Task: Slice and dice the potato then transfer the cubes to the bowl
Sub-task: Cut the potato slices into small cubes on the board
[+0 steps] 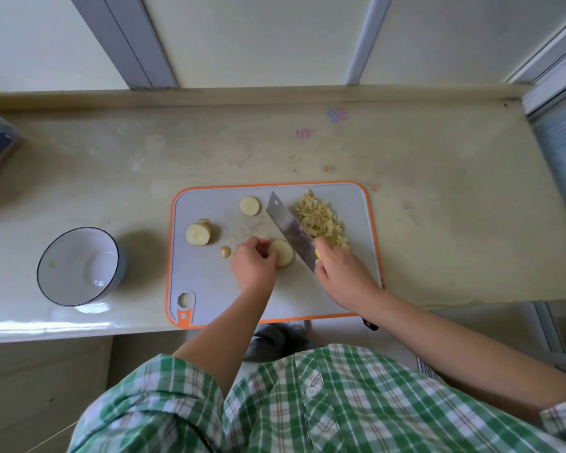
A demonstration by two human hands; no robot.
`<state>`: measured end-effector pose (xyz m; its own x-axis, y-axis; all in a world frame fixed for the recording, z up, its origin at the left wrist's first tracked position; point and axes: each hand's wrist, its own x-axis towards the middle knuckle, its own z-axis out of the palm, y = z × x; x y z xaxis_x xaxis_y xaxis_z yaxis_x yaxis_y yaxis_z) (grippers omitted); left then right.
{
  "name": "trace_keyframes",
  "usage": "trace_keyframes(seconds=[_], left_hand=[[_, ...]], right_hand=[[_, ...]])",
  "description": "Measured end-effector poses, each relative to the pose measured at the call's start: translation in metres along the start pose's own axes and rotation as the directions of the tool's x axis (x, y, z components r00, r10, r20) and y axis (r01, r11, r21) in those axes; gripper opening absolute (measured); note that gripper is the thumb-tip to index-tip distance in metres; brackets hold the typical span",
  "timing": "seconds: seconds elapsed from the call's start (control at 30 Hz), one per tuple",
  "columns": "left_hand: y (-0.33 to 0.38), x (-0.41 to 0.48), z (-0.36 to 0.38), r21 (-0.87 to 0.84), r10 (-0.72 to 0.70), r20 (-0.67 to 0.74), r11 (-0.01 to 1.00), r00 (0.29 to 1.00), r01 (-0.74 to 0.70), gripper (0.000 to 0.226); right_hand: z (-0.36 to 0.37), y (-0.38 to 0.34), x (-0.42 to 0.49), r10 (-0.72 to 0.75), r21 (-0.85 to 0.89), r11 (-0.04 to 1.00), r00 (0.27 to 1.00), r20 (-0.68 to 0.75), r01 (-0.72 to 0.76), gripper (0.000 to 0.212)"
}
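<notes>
While round knife (288, 228), right hand (343, 276) curled.

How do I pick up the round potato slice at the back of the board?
Pinch the potato slice by its rim, coming from above and from the left. It lies flat on the cutting board, so only the edge offers grip, and the knife blade is close on its right.

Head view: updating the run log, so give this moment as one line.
left hand holds potato slice | right hand grips knife | diced pile on board | bowl left of board
</notes>
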<state>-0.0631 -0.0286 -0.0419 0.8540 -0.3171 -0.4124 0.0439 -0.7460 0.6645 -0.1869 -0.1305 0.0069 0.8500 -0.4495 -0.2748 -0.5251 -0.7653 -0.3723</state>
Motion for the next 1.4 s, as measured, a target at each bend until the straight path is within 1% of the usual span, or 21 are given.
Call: trace_keyframes(seconds=[0.07, 0.13, 0.23, 0.4, 0.57, 0.63, 0.73, 0.93, 1.0, 1.17, 1.23, 1.3, 1.4], left_hand=[[0.001, 0.001, 0.001, -0.025, -0.016, 0.003, 1.000, 1.000, 0.016, 0.011], [0.000, 0.002, 0.001, -0.046, -0.024, 0.010, 0.999, 1.000, 0.024, 0.011], [0.001, 0.003, -0.001, -0.054, -0.030, 0.029, 0.998, 0.999, 0.032, 0.011], [-0.002, 0.005, -0.002, -0.080, -0.029, 0.062, 0.996, 0.998, 0.034, 0.015], [0.000, 0.007, -0.002, -0.060, -0.023, 0.066, 0.998, 0.998, 0.027, 0.015], [0.000, 0.007, -0.002, -0.060, -0.025, 0.071, 0.998, 0.997, 0.029, 0.016], [0.000, 0.008, -0.002, -0.061, -0.021, 0.081, 0.998, 0.996, 0.026, 0.016], [-0.002, 0.008, -0.003, -0.082, -0.015, 0.095, 0.996, 0.995, 0.023, 0.018], [-0.004, 0.008, -0.004, -0.093, -0.019, 0.104, 0.995, 0.994, 0.029, 0.017], [-0.006, 0.005, -0.007, -0.124, -0.006, 0.102, 0.992, 0.995, 0.018, 0.017], [-0.007, 0.004, -0.006, -0.132, -0.022, 0.089, 0.991, 0.996, 0.033, 0.017], [-0.006, 0.004, -0.005, -0.114, -0.038, 0.076, 0.992, 0.996, 0.047, 0.016], [-0.004, 0.006, -0.004, -0.096, -0.063, 0.074, 0.993, 0.995, 0.070, 0.015]], right_hand=[[0.002, 0.001, -0.003, 0.000, -0.016, 1.000, 0.999, 0.037, 0.000, 0.012], [0.004, 0.004, -0.007, 0.008, 0.009, 1.000, 0.998, 0.055, -0.008, 0.010], [0.004, 0.005, -0.011, 0.004, 0.027, 1.000, 0.998, 0.063, -0.006, 0.011], [0.003, 0.000, -0.011, 0.003, -0.003, 1.000, 0.997, 0.081, -0.003, 0.012], [0.005, -0.005, -0.009, 0.018, -0.013, 1.000, 0.987, 0.162, -0.016, 0.027], [0.006, -0.007, -0.007, 0.032, -0.014, 0.999, 0.983, 0.179, -0.030, 0.027], [0.013, -0.008, -0.004, 0.048, -0.033, 0.999, 0.982, 0.181, -0.043, 0.026], [0.028, -0.008, -0.007, 0.072, -0.069, 0.996, 0.991, 0.114, -0.064, 0.037], [0.026, -0.006, -0.008, 0.069, -0.038, 0.997, 0.993, 0.101, -0.065, 0.035], [0.011, -0.002, -0.011, 0.036, 0.050, 0.998, 0.999, 0.039, -0.037, 0.013], [0.004, -0.003, -0.014, 0.011, 0.047, 0.999, 0.998, 0.056, -0.013, 0.010], [0.000, -0.006, -0.015, -0.017, 0.013, 1.000, 0.996, 0.086, 0.016, 0.012], [0.001, -0.009, -0.014, -0.018, -0.016, 1.000, 0.992, 0.126, 0.020, 0.012]])
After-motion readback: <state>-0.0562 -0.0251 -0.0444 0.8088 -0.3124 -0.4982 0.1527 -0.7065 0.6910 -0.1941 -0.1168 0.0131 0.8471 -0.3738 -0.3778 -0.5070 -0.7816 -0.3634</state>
